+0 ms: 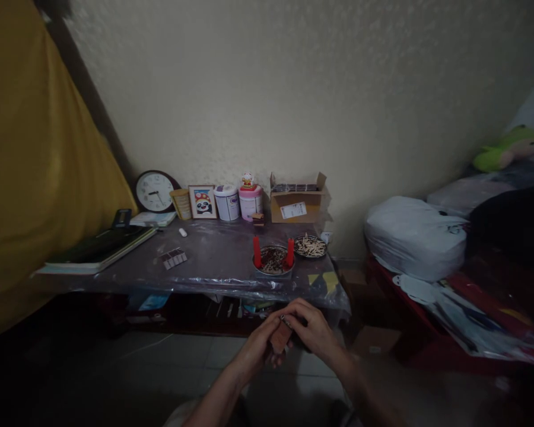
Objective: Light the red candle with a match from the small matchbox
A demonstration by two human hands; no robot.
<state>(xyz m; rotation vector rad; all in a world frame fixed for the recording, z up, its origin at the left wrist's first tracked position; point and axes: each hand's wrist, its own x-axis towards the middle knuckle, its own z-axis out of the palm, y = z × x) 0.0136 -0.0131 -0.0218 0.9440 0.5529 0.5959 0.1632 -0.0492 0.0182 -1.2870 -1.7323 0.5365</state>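
Note:
Just in front of the table edge, my left hand [258, 344] is closed around a small brown matchbox [280, 337], held tilted. My right hand [315, 329] has its thumb and fingers closed at the box's upper end, where small pale bits like match ends show. Whether those fingers also pinch a match I cannot tell. Beyond the hands, a round metal dish [273, 261] of dark bits stands on the table with two red candles [257, 254] upright at its sides. To its right sits a plate of loose matches [310, 246].
At the table's back are an open cardboard box [296, 207], two canisters [227, 203], a framed panda picture [203, 203] and a clock [155, 191]. A row of small boxes [174, 258] lies at left. White bags [416, 234] stand at right; a yellow curtain [40, 148] hangs left.

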